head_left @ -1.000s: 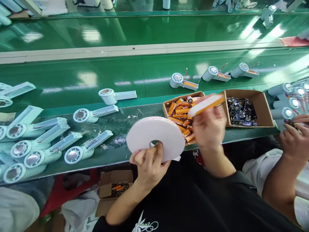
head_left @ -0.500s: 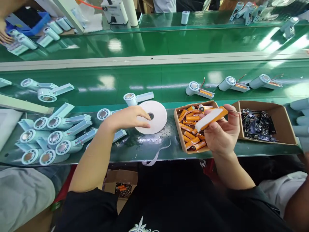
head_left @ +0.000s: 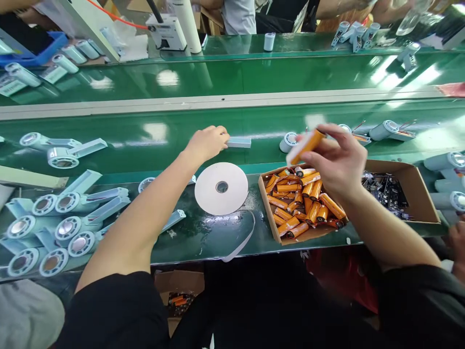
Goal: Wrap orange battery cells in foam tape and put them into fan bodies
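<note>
My left hand (head_left: pixel 209 144) is closed over the round end of a light-blue handheld fan housing on the green belt. Only the housing's handle (head_left: pixel 239 142) shows, pointing right; the round part and my fingertips are hidden. My right hand (head_left: pixel 337 157) pinches an orange battery (head_left: pixel 308 146) with a white strip along it, tilted above a cardboard box (head_left: pixel 269 213). Inside that box lie several orange batteries (head_left: pixel 308 196). On the bench between my arms lies a white roll of tape (head_left: pixel 221 201), its loose end (head_left: pixel 241 245) trailing to the front edge.
Several light-blue fan housings (head_left: pixel 69 228) are grouped at the left. Another cardboard box (head_left: pixel 423 194) at the right holds dark circuit boards (head_left: pixel 387 194). Housings with wires (head_left: pixel 387 128) sit on the belt (head_left: pixel 145 155). Across the rail (head_left: pixel 225 102), co-workers sit at the far bench.
My left hand has gone from the tape roll forward to the fan housing, which has shifted right. My right hand has moved forward with the battery, turning it over somewhat. The view has shifted.
</note>
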The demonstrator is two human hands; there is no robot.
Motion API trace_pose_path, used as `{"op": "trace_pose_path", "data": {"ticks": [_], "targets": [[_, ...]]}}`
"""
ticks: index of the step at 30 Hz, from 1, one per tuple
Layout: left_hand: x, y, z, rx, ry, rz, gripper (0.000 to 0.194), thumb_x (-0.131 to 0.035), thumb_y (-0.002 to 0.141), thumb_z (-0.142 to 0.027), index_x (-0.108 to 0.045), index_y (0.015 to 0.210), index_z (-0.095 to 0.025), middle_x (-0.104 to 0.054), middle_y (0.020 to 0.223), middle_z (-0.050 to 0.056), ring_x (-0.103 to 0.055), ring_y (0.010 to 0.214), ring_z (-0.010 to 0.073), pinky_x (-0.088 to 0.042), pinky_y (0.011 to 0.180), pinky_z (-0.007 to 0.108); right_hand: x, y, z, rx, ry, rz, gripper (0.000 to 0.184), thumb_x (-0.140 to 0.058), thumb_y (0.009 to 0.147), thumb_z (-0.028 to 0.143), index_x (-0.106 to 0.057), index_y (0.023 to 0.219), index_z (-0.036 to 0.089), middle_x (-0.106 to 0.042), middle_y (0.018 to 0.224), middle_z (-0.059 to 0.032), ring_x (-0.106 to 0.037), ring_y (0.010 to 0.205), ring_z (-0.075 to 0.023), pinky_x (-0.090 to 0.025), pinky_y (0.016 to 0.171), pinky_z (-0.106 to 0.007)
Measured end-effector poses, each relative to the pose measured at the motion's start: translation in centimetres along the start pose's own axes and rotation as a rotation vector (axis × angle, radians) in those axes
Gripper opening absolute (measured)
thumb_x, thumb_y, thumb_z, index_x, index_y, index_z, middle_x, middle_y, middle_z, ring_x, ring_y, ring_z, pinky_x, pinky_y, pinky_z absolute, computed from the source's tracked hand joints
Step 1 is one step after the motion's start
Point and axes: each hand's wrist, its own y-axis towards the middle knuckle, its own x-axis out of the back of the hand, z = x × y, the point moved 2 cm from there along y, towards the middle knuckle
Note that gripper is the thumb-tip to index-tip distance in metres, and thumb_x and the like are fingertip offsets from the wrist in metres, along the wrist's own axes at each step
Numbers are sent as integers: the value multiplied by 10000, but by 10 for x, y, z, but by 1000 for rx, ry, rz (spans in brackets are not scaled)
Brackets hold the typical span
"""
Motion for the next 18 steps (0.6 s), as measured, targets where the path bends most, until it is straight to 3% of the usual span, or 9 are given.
{"op": "trace_pose_path", "data": {"ticks": [3,6,8,11,14,18], "targets": [[-5,27,-13,-103,-26,95,271,-553,957,-276,-777,1111,-265,-640,1384,93,-491,1297,294,-512,955,365,-18,57,-22,-49,-72,135,552,-886,721,257,-684,1235,245,-800,1033,-15,-778,958,-224,-660,927,-437],[-7,44,-20,-44,-45,214,181,-689,812,-271,-799,945,-215,-720,1140,153,-542,1218,340,-507,960,402,-39,90,-54,-78,-234,318,558,-817,769,248,-670,1307,218,-806,986,3,-769,929,-199,-635,955,-401],[-3,49,-20,2,-53,246,177,-724,747,-261,-800,897,-205,-737,1053,149,-600,1146,338,-496,970,407,-51,98,-74,-83,-354,417,560,-786,782,237,-668,1328,212,-812,997,4,-765,963,-197,-609,985,-377],[6,51,-17,-10,-95,250,209,-676,794,-302,-802,955,-258,-764,1052,73,-661,1042,267,-483,944,335,-66,99,-96,-59,-466,513,492,-760,802,237,-689,1287,192,-815,1044,-20,-762,985,-192,-576,983,-338],[11,50,-13,-1,-153,213,227,-615,867,-332,-776,1021,-291,-779,1039,26,-683,961,224,-472,859,284,-75,100,-106,-11,-646,576,413,-719,855,257,-695,1263,194,-812,1028,-33,-744,926,-187,-545,898,-305],[7,53,-17,50,-179,131,258,-554,933,-332,-751,1091,-277,-782,1092,46,-695,971,234,-463,835,288,-80,105,-111,66,-1020,691,340,-662,919,307,-701,1249,235,-796,966,-35,-703,867,-218,-465,782,-288]]}}
